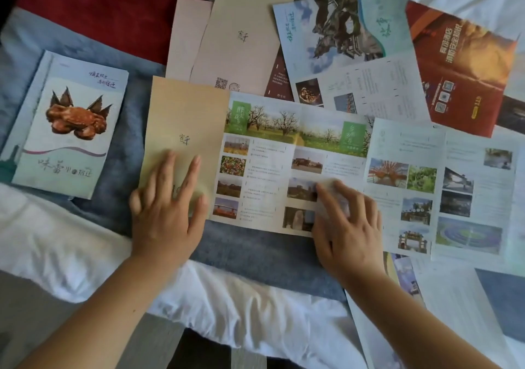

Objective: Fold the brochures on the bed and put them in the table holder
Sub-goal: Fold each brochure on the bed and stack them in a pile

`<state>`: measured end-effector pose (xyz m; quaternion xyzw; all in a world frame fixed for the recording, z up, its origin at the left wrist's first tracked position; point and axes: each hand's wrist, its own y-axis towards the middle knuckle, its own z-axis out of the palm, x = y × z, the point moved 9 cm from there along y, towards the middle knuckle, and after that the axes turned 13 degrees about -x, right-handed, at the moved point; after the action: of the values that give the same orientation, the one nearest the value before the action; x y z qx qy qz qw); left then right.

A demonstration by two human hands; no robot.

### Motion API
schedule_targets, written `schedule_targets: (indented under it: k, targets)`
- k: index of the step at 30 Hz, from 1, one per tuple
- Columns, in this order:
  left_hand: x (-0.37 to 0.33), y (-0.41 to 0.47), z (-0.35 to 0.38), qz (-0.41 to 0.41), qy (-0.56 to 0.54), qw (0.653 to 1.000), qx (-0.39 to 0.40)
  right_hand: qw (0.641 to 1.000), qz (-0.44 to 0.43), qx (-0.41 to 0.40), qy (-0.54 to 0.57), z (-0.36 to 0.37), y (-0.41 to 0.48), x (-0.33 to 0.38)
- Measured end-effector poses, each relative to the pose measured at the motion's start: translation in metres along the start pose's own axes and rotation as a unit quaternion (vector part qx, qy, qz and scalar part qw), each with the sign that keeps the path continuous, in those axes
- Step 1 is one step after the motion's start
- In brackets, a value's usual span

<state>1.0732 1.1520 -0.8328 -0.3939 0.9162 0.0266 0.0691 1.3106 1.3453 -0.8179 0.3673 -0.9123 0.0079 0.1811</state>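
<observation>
Pressing flat: left hand point(167, 201), fingers spread wide, on the brochure's point(270, 152) tan matte flap; right hand point(346, 221), fingers loosely bent and blurred, rests on its glossy photo panel. Brochure lies near, mid-bed point(255, 255).

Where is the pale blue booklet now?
Head view, far left: the pale blue booklet lies on the blue blanket, left of the tan brochure under the left hand.

folded brochure point(68, 124) left of half-open brochure point(255, 158), unfolded brochures point(440, 187) right, all on bed point(255, 252)
</observation>
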Motion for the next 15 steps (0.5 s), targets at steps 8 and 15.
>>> schedule_targets:
  k: [8,15]
  targets:
    - [0.001,0.048,0.002,0.020,-0.009,0.999,-0.031,0.995,0.027,0.063,-0.067,-0.003,0.041,-0.035]
    - [0.006,0.054,0.005,-0.018,-0.097,0.993,-0.062,0.984,0.010,0.115,-0.134,0.023,0.039,-0.040]
